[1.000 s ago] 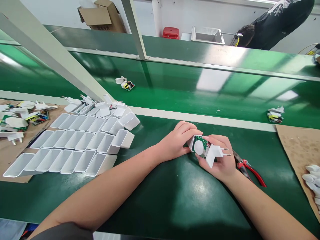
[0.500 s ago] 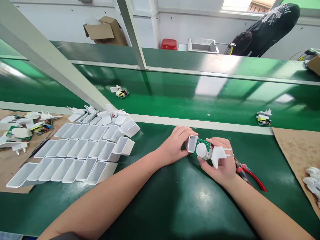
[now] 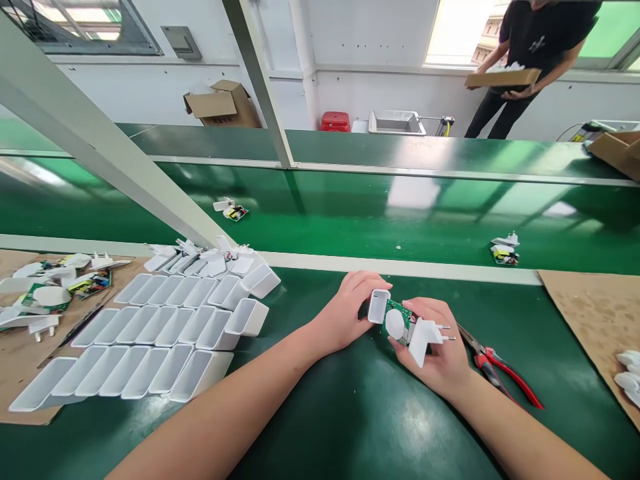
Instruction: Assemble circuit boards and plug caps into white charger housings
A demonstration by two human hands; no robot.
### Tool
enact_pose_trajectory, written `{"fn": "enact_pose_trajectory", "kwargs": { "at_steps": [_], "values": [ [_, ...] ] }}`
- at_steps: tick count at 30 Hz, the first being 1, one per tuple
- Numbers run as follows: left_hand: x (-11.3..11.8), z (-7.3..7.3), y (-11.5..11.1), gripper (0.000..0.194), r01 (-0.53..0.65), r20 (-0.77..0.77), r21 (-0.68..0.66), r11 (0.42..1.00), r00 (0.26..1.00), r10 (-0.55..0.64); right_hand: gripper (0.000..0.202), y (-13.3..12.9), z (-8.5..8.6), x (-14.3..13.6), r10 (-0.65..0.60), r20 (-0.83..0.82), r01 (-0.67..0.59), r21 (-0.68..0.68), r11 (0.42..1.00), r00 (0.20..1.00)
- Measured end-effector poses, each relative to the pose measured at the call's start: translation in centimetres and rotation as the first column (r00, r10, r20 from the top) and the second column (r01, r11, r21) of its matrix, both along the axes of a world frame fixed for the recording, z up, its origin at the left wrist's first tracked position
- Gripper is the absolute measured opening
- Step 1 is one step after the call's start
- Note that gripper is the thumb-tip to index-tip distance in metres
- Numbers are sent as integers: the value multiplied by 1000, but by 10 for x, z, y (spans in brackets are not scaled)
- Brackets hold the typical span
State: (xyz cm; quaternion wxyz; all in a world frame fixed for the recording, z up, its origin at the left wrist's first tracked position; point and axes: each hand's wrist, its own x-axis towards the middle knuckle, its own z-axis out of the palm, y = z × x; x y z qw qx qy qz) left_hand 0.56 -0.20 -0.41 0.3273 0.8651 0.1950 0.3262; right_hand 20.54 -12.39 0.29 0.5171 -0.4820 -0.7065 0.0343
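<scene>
Clamping white casing (image 3: 379, 308) in left hand (image 3: 349, 312), circuit board (image 3: 403, 313) pinched in right hand (image 3: 436, 347)

Green bench (image 3: 320, 427), rows of white casings (image 3: 170, 327) left, red-handled pliers (image 3: 484, 359) right; cardboard (image 3: 575, 313) either side

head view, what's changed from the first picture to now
The white housing in the left hand now shows its open mouth, the circuit board in the right hand beside it. The two plug assemblies on the green belt moved left. The co-worker, bent over before, stands upright holding a cardboard tray. Both hands kept their hold; the pliers and housing rows stayed put.
</scene>
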Motion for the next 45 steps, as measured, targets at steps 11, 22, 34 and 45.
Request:
{"fn": "enact_pose_trajectory", "kwargs": {
  "at_steps": [11, 22, 34, 45],
  "values": [
    [0, -3, -2, 55, 25, -39, 48, 999, 999, -23, 73, -2, -5, 2, 14, 37, -14, -6, 1000, 999],
    [-1, 0, -3, 55, 43, -53, 70, 997, 998, -39, 75, 0, 1, 0, 28, 48, -29, 11, 1000, 998],
    [-1, 0, -3, 59, 50, -54, 44, 998, 997, -47, 70, 1, 2, 1, 18, 14, -18, -20, 1000, 1000],
    [-1, 2, -4, 57, 80, -49, 65, 995, 996, -77, 73, 2, 1, 3, 62, 41, -61, -36, 997, 997]
  ]
}}
